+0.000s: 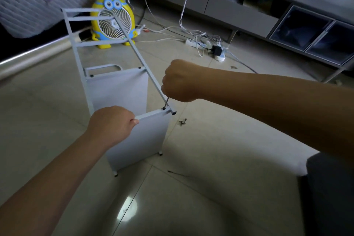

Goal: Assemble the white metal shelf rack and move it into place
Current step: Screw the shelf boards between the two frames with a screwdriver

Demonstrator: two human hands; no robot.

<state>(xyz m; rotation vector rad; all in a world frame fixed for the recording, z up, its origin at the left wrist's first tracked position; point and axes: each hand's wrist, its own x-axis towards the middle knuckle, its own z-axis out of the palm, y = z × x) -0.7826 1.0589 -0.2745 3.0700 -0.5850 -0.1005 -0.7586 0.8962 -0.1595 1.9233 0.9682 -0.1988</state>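
While your right hand (182, 80) is fisted round a thin tool (166, 102) whose tip meets the screw (164, 108) just below your fingers (166, 90), your left hand (113, 122) grips the top edge of the near panel (145, 136). The rack (118, 86) lies on its side on the floor (210, 159), under both hands. It looks light and stiff, with smooth paint likely to skid on tile, so hold a panel edge or rail close to the joint.

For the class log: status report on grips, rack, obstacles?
Left grip holds shelf panel. Right grip holds tool on corner screw. Loose screws beside rack.
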